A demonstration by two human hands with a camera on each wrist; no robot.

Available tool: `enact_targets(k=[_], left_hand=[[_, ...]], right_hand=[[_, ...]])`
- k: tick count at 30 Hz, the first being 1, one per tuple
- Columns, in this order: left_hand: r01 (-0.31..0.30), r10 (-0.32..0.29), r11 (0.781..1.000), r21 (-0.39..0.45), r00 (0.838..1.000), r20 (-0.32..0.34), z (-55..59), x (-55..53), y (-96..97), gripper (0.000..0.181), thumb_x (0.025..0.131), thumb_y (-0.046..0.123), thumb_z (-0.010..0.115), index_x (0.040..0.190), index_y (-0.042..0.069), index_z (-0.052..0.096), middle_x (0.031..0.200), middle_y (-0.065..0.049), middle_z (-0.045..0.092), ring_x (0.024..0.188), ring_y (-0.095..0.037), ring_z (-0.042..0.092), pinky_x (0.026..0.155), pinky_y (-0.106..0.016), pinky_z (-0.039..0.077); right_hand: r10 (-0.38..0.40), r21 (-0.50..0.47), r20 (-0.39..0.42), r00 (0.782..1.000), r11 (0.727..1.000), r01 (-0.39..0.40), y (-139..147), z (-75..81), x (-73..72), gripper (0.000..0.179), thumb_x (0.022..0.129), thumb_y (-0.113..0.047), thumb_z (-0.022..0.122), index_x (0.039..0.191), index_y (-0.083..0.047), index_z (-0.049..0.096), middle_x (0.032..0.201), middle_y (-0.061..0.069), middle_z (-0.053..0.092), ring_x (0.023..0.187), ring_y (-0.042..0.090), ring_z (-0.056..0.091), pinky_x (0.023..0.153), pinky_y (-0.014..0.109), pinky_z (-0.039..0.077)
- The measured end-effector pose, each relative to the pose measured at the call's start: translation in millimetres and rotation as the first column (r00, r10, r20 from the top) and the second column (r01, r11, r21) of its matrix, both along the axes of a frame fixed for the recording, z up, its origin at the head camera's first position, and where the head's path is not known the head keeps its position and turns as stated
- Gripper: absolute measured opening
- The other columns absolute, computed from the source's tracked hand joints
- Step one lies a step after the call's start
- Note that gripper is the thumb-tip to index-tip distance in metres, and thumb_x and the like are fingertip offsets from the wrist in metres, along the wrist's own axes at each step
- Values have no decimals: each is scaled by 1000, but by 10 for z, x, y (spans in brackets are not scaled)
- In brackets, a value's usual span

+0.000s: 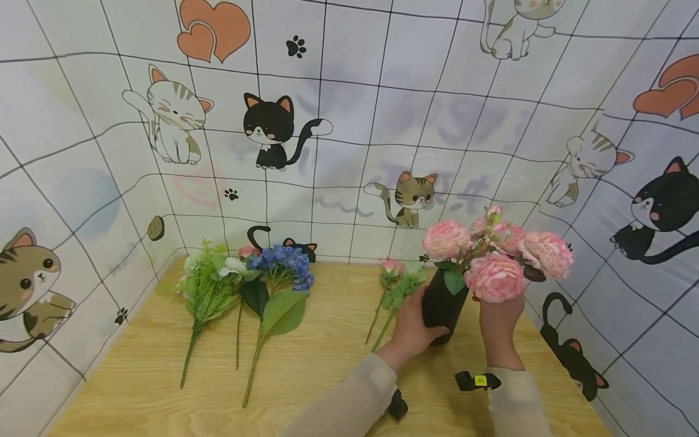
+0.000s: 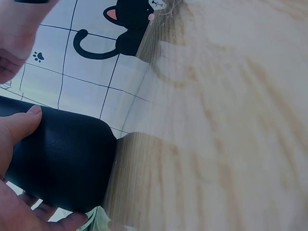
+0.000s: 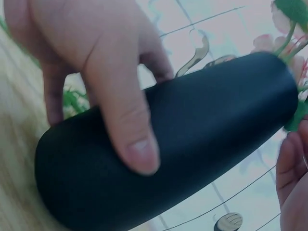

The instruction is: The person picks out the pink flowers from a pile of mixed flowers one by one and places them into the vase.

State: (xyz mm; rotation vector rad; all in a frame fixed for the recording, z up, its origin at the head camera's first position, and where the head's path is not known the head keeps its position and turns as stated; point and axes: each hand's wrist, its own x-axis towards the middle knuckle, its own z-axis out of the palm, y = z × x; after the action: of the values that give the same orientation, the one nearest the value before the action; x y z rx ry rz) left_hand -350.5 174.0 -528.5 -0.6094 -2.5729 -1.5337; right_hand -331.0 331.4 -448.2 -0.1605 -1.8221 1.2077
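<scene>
My left hand (image 1: 412, 331) grips a black vase (image 1: 441, 303), its thumb across the near side. In the right wrist view the same hand (image 3: 110, 86) wraps round the vase's lower part. The vase leans, and its base meets the wooden table in the left wrist view. Pink peonies (image 1: 494, 276) with green leaves stand in its mouth. Just under the front bloom is my right hand (image 1: 499, 321), its fingertips largely hidden by petals. Curled fingers (image 3: 288, 166) show beside the vase's mouth in the right wrist view; whether they pinch a stem is not visible.
Pink and pale green flowers (image 1: 401, 285) lie left of the vase. Further left on the wooden table (image 1: 327, 364) are a white-and-green bunch (image 1: 210, 291) and a blue hydrangea (image 1: 281, 267). A cat-printed cloth (image 1: 349, 121) hangs behind and at both sides.
</scene>
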Motion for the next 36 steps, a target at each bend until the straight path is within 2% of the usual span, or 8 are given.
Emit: enact_targets(k=[2,6,11,14,18,23,30,36], left_hand=[[-7,7,1000,-1,1000,-3,-13,3,3,98,85,41,92,163,16,39,157,-9,54,143,-27,55,116,-45,49],[-17,17,1000,-1,1000,-13,-31,6,3,98,84,41,92,163,15,39,156,-9,55,142,-27,56,116,-44,50],[-21,21,1000,0,1000,-16,-46,7,11,99,83,40,93,163,14,40,154,-10,56,141,-28,57,114,-44,51],[-22,22,1000,-2,1000,-22,-49,6,13,99,83,40,93,163,14,40,153,-10,57,140,-27,58,114,-44,51],[-20,19,1000,-4,999,-36,-48,4,9,99,83,40,93,162,14,40,153,-10,57,140,-27,58,115,-44,50],[-14,14,1000,-4,999,-42,-42,-1,4,99,84,40,92,163,13,40,153,-10,57,140,-27,58,115,-45,50],[-5,5,1000,-4,1000,-15,-19,5,-5,98,86,40,91,164,15,38,156,-9,55,142,-28,56,115,-47,50],[-4,4,1000,-7,1000,0,-32,14,-3,97,86,41,90,164,16,38,155,-8,55,141,-27,57,115,-46,50]], right_hand=[[77,-184,-92,993,979,-92,27,-77,-31,13,94,-1,71,94,-14,71,70,-18,64,55,-4,59,54,11,50],[165,-244,-195,967,947,-211,70,-233,-83,17,98,-5,67,93,-20,72,74,-13,68,59,1,62,52,16,52],[377,-313,-332,865,821,-478,113,-379,-121,25,101,7,57,116,-10,69,107,-1,70,91,8,69,69,20,61],[446,-352,-323,835,762,-543,129,-442,-135,33,99,11,56,119,-12,69,111,-2,71,98,7,69,76,22,61],[503,-395,-240,830,730,-557,133,-510,-127,41,97,9,55,124,-20,66,117,-10,70,108,3,65,83,20,58],[598,-378,-195,778,686,-622,128,-569,-118,45,100,2,57,139,-22,55,135,-11,64,128,2,57,102,20,50],[578,-283,-5,816,782,-556,119,-562,-144,74,91,9,62,156,-20,41,151,-12,49,143,3,44,114,13,38],[570,-268,115,813,806,-527,59,-519,-128,87,88,9,70,163,-15,32,155,-12,43,145,6,40,109,11,40]])
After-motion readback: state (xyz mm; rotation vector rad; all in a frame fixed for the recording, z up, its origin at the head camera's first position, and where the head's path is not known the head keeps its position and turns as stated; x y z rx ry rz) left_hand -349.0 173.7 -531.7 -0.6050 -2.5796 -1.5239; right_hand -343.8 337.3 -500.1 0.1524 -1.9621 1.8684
